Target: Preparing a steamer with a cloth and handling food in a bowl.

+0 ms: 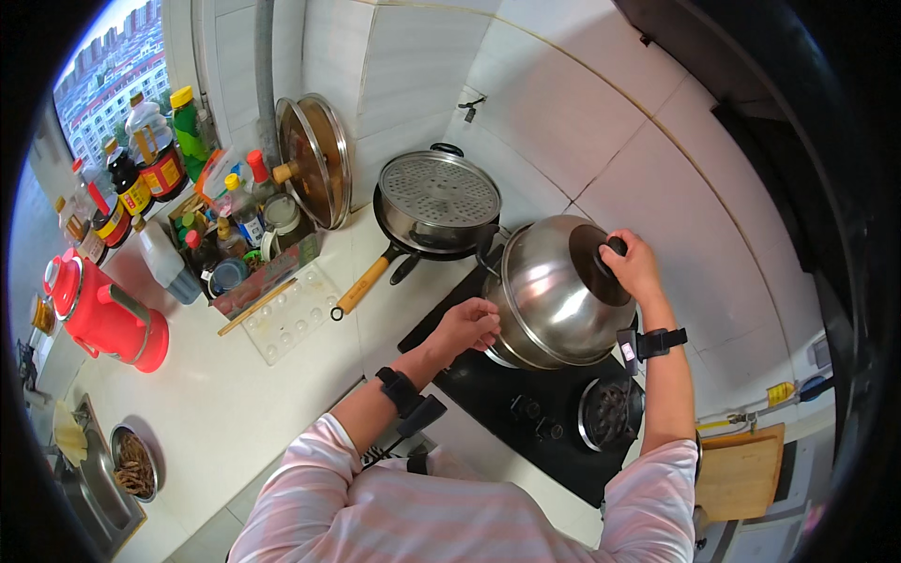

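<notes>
My right hand (633, 264) grips the black knob (615, 252) of a tall domed metal lid (556, 288). The lid is tilted, its dome leaning toward the right, over a metal pot (496, 290) on the black gas stove (486, 394). Most of the pot is hidden behind the lid, and its contents cannot be seen. Close to the lid's left rim is my left hand (470, 325), fingers loosely curled with nothing visible in them. Whether its fingertips touch the pot is unclear.
A steamer tray (442, 188) rests in a wooden-handled pan (362, 287) beside the stove. Farther left are a box of condiment bottles (243, 281), a red thermos jug (105, 317), a bowl of brown food (134, 464) and a sink (95, 492). A bare burner (607, 414) sits right.
</notes>
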Demonstrator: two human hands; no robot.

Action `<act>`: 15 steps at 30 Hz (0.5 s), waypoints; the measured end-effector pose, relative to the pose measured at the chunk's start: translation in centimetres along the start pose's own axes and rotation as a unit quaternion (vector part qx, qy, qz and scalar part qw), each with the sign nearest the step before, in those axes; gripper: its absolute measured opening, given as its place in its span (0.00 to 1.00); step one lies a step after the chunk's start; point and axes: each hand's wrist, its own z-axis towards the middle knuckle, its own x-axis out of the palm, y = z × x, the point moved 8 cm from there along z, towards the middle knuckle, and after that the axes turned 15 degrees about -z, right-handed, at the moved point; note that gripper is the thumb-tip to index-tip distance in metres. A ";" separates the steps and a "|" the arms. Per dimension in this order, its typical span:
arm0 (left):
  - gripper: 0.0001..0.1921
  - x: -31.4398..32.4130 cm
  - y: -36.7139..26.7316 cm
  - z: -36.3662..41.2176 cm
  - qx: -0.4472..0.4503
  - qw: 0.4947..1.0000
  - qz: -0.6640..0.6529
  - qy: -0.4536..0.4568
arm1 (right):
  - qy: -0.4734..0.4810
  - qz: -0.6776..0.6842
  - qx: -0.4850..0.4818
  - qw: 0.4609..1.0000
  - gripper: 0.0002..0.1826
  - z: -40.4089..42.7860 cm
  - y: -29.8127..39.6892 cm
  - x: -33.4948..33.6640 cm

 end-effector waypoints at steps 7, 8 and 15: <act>0.18 3.0 -4.2 -0.1 0.271 0.897 0.339 -0.087 | -0.025 -0.013 -0.017 0.999 0.18 -0.4 -0.2 0.3; 0.18 3.4 -4.7 -0.3 0.269 0.897 0.340 -0.082 | -0.030 -0.018 -0.024 0.999 0.19 -0.4 0.3 0.4; 0.33 12.0 -5.3 -3.7 0.463 0.696 0.547 0.035 | -0.054 -0.034 -0.017 0.998 0.22 -1.0 -1.1 0.2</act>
